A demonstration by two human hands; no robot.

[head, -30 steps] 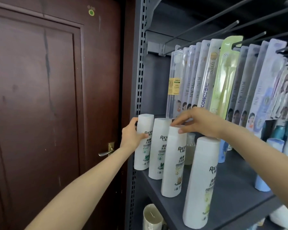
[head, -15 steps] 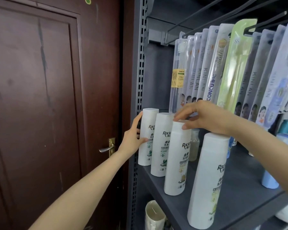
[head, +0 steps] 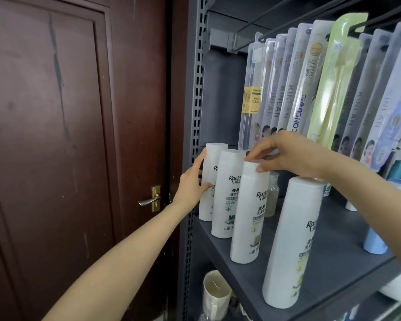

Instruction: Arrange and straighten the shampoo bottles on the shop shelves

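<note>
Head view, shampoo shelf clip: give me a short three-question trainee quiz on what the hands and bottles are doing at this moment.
1. True or false: the left hand touches the white shampoo bottle nearest the upright.
2. Multiple choice: the right hand has its fingertips on the top of which white bottle, counting from the upright? A first, B second, C third bottle, D fourth.
3. Fill in: above the grey shelf hang packs of ____.

Key: 1 true; 2 C; 3 toothbrushes.
</note>
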